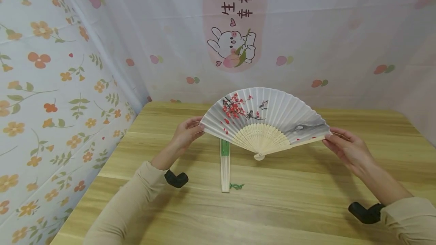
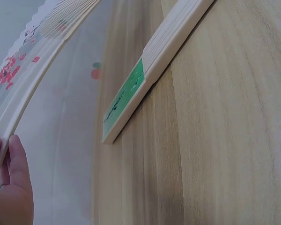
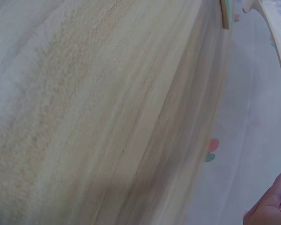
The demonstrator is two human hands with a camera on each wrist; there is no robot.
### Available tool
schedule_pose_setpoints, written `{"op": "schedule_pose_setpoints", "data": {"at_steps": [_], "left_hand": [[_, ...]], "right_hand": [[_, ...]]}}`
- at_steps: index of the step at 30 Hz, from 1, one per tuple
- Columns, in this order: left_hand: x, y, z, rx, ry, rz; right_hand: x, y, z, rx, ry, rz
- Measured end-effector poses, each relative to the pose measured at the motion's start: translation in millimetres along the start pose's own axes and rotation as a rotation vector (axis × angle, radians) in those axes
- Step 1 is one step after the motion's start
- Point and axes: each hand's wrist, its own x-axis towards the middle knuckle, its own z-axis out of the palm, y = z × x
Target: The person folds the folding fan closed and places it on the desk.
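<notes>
A folding fan (image 1: 269, 105), spread wide, is held up above the table. Its pale leaf carries red blossoms, dark branches and birds, and its cream ribs meet at a pivot at the bottom. My left hand (image 1: 186, 134) pinches the fan's left end; in the left wrist view the thumb and fingers (image 2: 19, 164) grip the outer rib. At the opposite end my right hand (image 1: 351, 150) pinches the other outer rib, only partly visible in the right wrist view. Below the spread fan lies a folded fan (image 1: 225, 169) with a green leaf and pale ribs, its upper part hidden.
The wooden table (image 1: 289, 207) spans the space under both hands. Beside the folded fan's lower end lies a green tassel cord (image 1: 237, 186). A patterned white curtain (image 1: 340, 41) hangs behind the table, and a floral curtain (image 1: 51, 124) stands along the left side.
</notes>
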Motion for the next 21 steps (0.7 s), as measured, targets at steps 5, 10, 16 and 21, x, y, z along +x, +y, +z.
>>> {"op": "schedule_pose_setpoints", "data": {"at_steps": [5,10,16,21], "left_hand": [[1.1,-0.2,1.2,-0.012,0.009,0.001],[1.3,-0.7,1.4,-0.008,0.001,0.005],[1.1,-0.4,1.7,-0.014,-0.002,0.003],[1.5,0.1,2.4,-0.009,-0.013,0.005]], "right_hand": [[3.6,-1.3,-0.4,0.002,-0.014,0.009],[4.1,-2.7,0.5,0.014,-0.023,0.013],[4.8,-2.9,2.5,0.023,-0.02,0.01],[5.5,-2.5,4.8,0.019,-0.014,0.009]]}}
